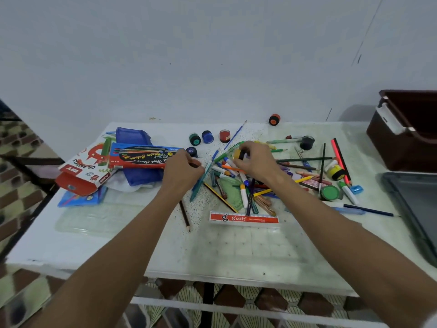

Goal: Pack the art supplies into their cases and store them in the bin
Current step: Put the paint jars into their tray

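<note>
Two hands work over one heap, and the coming move turns on where the cases and the bin lie from them. Farthest left on the surface [99, 247] sits the pastel box [82, 172], its open flap toward the near left, and just right of it the red brush box [142, 156] lies with its long axis running left to right, on top of a blue pouch [138, 166]. The left hand [183, 172] rests at the right end of that box, fingers curled; something small and dark shows at its fingertips, but I cannot tell whether it is held. A teal pen [201, 179] lies slantwise just beside it. The right hand [256, 160] is over the far side of the heap of markers and pencils [238, 183], fingers pinched round a small yellow and black jar [239, 154]. More paint jars [208, 136] stand beyond, between the hands and the wall. A red ruler [244, 218] lies near, left to right. Farthest right, well apart from both hands, is the brown bin [406, 136].

In my judgement the left hand is the nearer to the cases, so whatever belongs in a box should pass leftward; the right hand is the nearer to the bin, yet nothing is packed, so that reach is not yet due.
</note>
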